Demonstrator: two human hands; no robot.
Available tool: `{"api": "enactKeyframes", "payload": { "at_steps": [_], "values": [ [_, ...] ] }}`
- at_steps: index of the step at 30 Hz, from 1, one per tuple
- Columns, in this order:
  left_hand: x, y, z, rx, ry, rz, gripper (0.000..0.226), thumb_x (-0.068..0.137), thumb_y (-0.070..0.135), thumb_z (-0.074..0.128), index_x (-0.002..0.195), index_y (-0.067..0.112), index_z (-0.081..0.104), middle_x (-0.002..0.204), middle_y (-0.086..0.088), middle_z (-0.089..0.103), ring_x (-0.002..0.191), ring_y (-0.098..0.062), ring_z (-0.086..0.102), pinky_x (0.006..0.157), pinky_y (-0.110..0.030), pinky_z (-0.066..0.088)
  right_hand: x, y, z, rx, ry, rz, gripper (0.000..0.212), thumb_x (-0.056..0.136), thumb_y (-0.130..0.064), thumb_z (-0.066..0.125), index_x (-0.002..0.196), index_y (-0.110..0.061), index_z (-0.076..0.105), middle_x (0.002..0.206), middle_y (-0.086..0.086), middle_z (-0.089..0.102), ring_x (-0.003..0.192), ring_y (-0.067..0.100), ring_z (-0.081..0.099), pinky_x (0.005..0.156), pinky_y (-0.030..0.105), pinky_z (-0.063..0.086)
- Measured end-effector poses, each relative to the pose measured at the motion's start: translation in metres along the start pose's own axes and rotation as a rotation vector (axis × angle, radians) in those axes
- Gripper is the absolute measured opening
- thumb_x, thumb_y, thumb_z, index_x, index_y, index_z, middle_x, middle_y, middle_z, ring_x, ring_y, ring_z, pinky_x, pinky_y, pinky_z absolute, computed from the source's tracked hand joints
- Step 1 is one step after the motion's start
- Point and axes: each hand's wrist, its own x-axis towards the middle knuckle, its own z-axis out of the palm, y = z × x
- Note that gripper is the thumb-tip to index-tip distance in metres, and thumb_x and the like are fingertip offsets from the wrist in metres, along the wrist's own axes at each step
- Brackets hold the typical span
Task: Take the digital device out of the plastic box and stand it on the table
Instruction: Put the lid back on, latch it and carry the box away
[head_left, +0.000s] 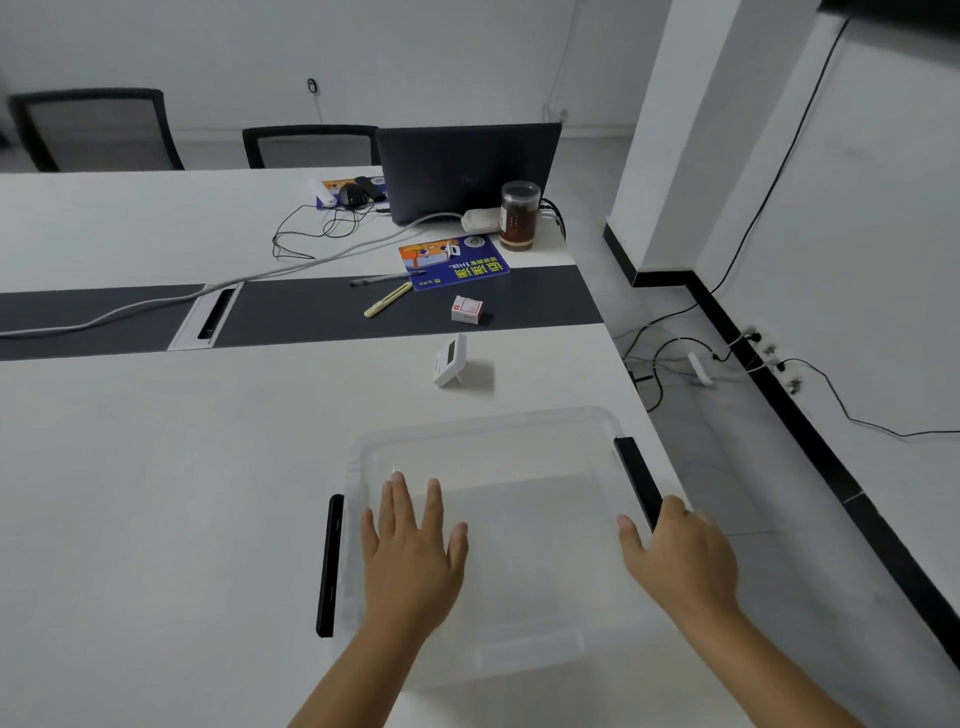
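A small white digital device stands tilted on its kickstand on the white table, beyond the clear plastic box. The box has black side latches and sits near the table's right edge; nothing shows inside it. My left hand lies flat with fingers spread over the box's left part. At the box's right rim my right hand rests by the black latch, fingers loosely curved and holding nothing I can make out.
Further back lie a small red-and-white carton, a yellow cutter, a pen, a blue leaflet, a jar, a laptop and cables. The table's right edge drops to floor with wires.
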Motion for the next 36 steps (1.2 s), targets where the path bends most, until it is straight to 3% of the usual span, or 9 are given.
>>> {"api": "enactKeyframes", "payload": {
  "at_steps": [2,4,7,11,13,15,22,30,36],
  "values": [
    [0.0,-0.002,-0.002,-0.012,0.017,0.001,0.099,0.06,0.068,-0.022,0.143,0.022,0.006,0.155,-0.014,-0.006,0.143,-0.025,-0.008,0.116,-0.039,-0.003,0.001,0.001,0.005,-0.038,0.048,-0.088,0.035,0.075,-0.026,0.064,0.075,0.007,0.054,0.06,0.021,0.063,0.062,0.038,0.06,0.044,0.031,0.037],
    [0.0,-0.009,-0.004,-0.06,0.057,0.049,0.067,0.084,0.051,0.016,0.139,0.015,0.028,0.153,-0.018,0.013,0.143,-0.028,0.011,0.116,-0.04,0.01,-0.002,-0.001,0.009,-0.014,0.104,-0.242,0.044,0.085,-0.038,0.043,0.096,0.003,0.055,0.092,0.023,0.069,0.09,0.039,0.06,0.068,0.042,0.05],
    [0.001,-0.031,-0.003,-0.133,0.298,0.128,0.041,0.071,0.025,0.055,0.104,0.002,0.065,0.117,-0.024,0.062,0.11,-0.04,0.058,0.089,-0.044,0.048,-0.008,-0.001,0.017,-0.073,0.029,-0.649,0.052,0.092,-0.049,0.015,0.119,-0.02,0.049,0.133,0.004,0.05,0.135,0.022,0.022,0.109,0.031,0.014],
    [-0.008,-0.065,-0.008,-0.165,0.306,-0.152,0.056,0.076,0.034,0.051,0.116,-0.006,0.052,0.116,-0.029,0.061,0.113,-0.045,0.053,0.092,-0.05,0.046,-0.012,-0.01,0.017,-0.135,-0.171,-0.641,0.052,0.09,-0.055,0.009,0.117,-0.034,0.048,0.124,-0.006,0.063,0.122,0.013,0.033,0.11,0.021,-0.003],
    [-0.014,-0.077,-0.014,-0.377,0.115,-0.475,0.07,0.076,0.042,0.06,0.125,-0.004,0.04,0.126,-0.028,0.052,0.115,-0.041,0.049,0.096,-0.049,0.042,-0.013,-0.013,0.017,-0.111,-0.201,-0.589,0.055,0.088,-0.057,0.008,0.114,-0.035,0.051,0.122,-0.009,0.064,0.118,0.011,0.035,0.11,0.022,-0.003],
    [-0.021,-0.079,-0.021,-0.725,-0.021,-0.622,0.064,0.068,0.049,0.064,0.107,0.001,0.048,0.113,-0.022,0.059,0.093,-0.032,0.055,0.078,-0.039,0.044,-0.011,-0.015,0.018,-0.105,-0.186,-0.556,0.059,0.087,-0.059,0.008,0.11,-0.035,0.057,0.12,-0.009,0.065,0.117,0.012,0.036,0.108,0.024,-0.002],
    [-0.032,-0.058,-0.02,-0.449,0.31,-0.542,0.047,0.075,0.033,0.065,0.108,0.003,0.052,0.089,-0.011,0.054,0.095,-0.033,0.055,0.076,-0.037,0.045,-0.009,-0.017,0.018,-0.111,-0.226,-0.524,0.066,0.086,-0.061,0.007,0.108,-0.031,0.062,0.119,-0.005,0.066,0.116,0.012,0.035,0.103,0.029,0.01],
    [-0.03,-0.058,-0.025,-0.373,0.3,-0.405,0.032,0.078,0.034,0.061,0.081,0.012,0.039,0.063,0.005,0.041,0.065,-0.023,0.046,0.055,-0.028,0.031,-0.007,-0.021,0.012,-0.101,-0.289,-0.539,0.066,0.087,-0.059,0.008,0.11,-0.027,0.061,0.122,-0.002,0.065,0.117,0.011,0.035,0.111,0.023,-0.008],
    [-0.03,-0.059,-0.023,-0.364,0.326,-0.332,0.027,0.079,0.031,0.06,0.088,0.011,0.044,0.072,0.0,0.05,0.067,-0.023,0.05,0.05,-0.024,0.028,-0.005,-0.017,0.018,-0.071,-0.182,-0.615,0.068,0.087,-0.06,0.01,0.11,-0.022,0.061,0.123,0.003,0.063,0.119,0.013,0.034,0.109,0.027,0.001]
  ]
}}
